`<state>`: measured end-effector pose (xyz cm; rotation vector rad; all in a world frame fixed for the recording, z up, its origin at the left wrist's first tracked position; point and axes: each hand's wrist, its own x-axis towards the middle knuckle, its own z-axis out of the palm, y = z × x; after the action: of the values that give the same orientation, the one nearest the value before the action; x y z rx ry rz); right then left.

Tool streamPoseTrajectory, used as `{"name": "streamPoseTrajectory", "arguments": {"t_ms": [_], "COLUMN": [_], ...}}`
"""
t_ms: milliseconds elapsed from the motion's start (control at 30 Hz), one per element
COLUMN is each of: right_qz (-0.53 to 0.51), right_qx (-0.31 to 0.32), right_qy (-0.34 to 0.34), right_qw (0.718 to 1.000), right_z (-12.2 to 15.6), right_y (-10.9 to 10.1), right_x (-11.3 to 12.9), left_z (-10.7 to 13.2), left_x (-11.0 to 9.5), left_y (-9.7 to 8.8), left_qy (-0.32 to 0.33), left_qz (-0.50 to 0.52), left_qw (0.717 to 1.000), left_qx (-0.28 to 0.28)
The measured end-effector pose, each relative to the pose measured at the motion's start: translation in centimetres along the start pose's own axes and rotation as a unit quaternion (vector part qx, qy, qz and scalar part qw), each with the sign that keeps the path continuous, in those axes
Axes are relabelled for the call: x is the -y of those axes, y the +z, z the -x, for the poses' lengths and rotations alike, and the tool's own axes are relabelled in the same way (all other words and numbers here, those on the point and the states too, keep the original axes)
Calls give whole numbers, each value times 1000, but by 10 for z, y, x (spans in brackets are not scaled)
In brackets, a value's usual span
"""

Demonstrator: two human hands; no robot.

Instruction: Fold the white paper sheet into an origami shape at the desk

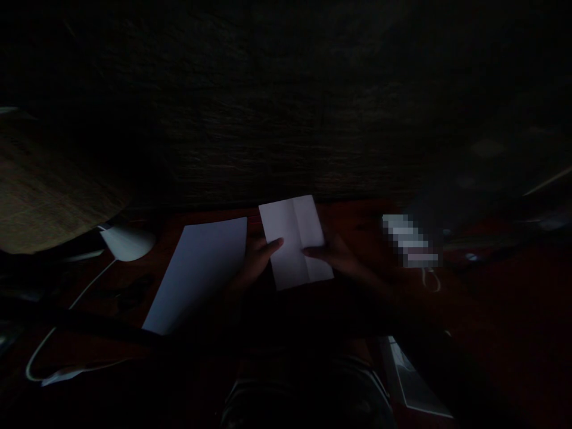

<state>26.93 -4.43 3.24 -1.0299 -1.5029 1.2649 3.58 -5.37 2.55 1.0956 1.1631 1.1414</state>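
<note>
My left hand and my right hand hold a folded white sheet of paper between them. Each thumb lies on its front face, near a long edge. A vertical crease runs down the middle of the sheet. My fingers are hidden behind it. Just left of my left hand, a larger white sheet lies on the dark reddish wooden desk, not touching that hand.
A white desk lamp stands at the left, its white cable looping toward the near edge. A pixelated white object lies to the right. A brown rounded object juts in at far left. A dark wall rises behind.
</note>
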Motion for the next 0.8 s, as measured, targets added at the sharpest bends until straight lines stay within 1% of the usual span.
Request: {"name": "streamPoseTrajectory", "arguments": {"t_ms": [167, 267, 367, 433, 567, 633, 700, 733, 767, 800], "right_qz": [29, 32, 20, 11, 11, 22, 40, 54, 70, 89], "right_qx": [-43, -57, -60, -58, -48, -46, -58, -64, -64, -53], "right_qy": [9, 21, 50, 67, 75, 62, 29, 13, 1, -3], "right_qw": [999, 998, 997, 996, 996, 997, 997, 996, 996, 995], "right_z": [-2, -4, -5, -5, -2, -3, -5, -7, -8, -9], "right_y": [-5, -7, -8, -9, -11, -14, -20, -24, -28, -33], "right_x": [-3, -4, -5, -4, 1, 1, -1, -3, -4, -6], "left_z": [1, 0, -1, -2, -3, -4, -7, -9, -10, -11], "left_x": [1, 1, 3, 4, 7, 8, 8, 7, 6, 5], "left_y": [1, 1, 0, -1, -1, -1, -2, -3, -6, -9], "left_qy": [11, 25, 34, 28, 10, 4, -3, 5, 29, 74], "left_qz": [-14, -16, -21, -30, -36, -35, -32, -35, -43, -62], "left_qw": [1000, 1000, 999, 999, 999, 999, 999, 999, 999, 994], "left_qx": [1, -2, -12, -14, -9, 1, 16, 12, -8, -46]}}
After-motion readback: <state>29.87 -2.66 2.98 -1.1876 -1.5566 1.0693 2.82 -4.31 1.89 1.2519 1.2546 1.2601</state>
